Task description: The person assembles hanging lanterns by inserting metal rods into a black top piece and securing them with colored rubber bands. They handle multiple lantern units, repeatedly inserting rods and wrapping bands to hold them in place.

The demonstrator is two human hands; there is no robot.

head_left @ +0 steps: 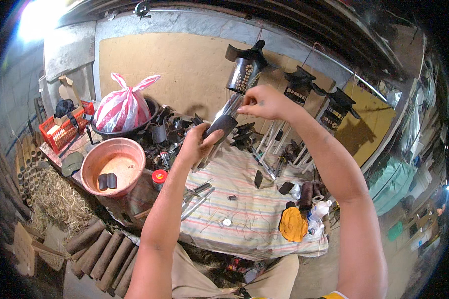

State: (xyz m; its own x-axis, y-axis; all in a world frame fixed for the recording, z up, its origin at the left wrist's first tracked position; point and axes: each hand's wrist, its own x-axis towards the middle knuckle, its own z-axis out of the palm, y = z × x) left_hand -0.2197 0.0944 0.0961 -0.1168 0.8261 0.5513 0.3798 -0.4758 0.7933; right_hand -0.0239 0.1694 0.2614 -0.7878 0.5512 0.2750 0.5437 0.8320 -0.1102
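Note:
My left hand (pixel 200 143) is closed round a dark, flat, rounded wooden-looking piece (pixel 225 124), with the thumb across its face. Slim silvery tubes (pixel 228 106) run past this piece, below a hanging black bamboo cylinder (pixel 244 74) with a pale flower pattern and a curved black top. Just under that cylinder, beside the upper ends of the tubes, my right hand (pixel 267 102) has its fingers curled in a pinch. What they pinch is too small to tell. Two similar black wind chimes (pixel 331 115) with pale tubes hang to the right.
A striped cloth (pixel 244 234) covers the table, with loose tubes, dark pieces and cords on it. A pink basin (pixel 113 164), a red-lidded jar (pixel 159 177) and a striped plastic bag (pixel 122 110) stand left. At right are an orange cloth (pixel 293 224) and a bottle (pixel 320 210).

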